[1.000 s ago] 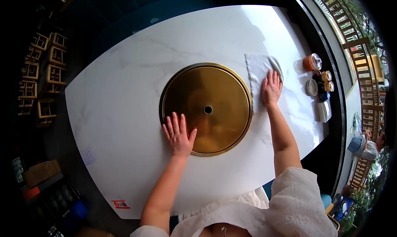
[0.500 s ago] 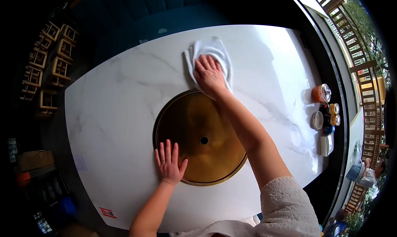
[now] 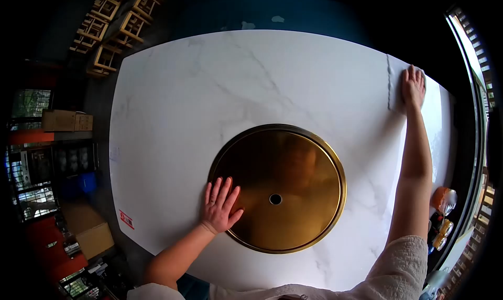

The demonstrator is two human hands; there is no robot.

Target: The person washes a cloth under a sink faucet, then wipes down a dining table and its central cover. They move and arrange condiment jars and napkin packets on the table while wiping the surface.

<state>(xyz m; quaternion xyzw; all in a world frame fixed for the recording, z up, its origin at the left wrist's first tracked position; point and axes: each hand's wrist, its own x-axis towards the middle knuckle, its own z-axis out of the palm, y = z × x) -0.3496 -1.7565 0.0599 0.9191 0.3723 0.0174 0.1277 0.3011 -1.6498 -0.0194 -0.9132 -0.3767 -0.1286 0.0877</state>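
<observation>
My right hand (image 3: 414, 89) lies flat on a white cloth (image 3: 396, 85), pressing it to the tabletop near the far right corner. Its fingers are stretched out, and they and the palm hide part of the cloth. My left hand (image 3: 218, 211) rests with spread fingers over the left rim of a round brass-coloured disc (image 3: 296, 216) set in the table. A small dark hole (image 3: 275, 199) sits in the disc's middle. Around it spreads the white, grey-veined marble-look table (image 3: 167, 143).
Jars with lids (image 3: 444, 201) stand along the right edge, partly behind my right arm. A red-and-white sticker (image 3: 126, 220) is at the near left corner. Beyond the far edge is a teal bench (image 3: 314, 17). Wooden stools (image 3: 107, 59) and cardboard boxes (image 3: 94, 240) stand on the left.
My right hand has slid the cloth across the tabletop from beyond the disc to the far right. The left hand stays at the disc's left rim. The view has shifted.
</observation>
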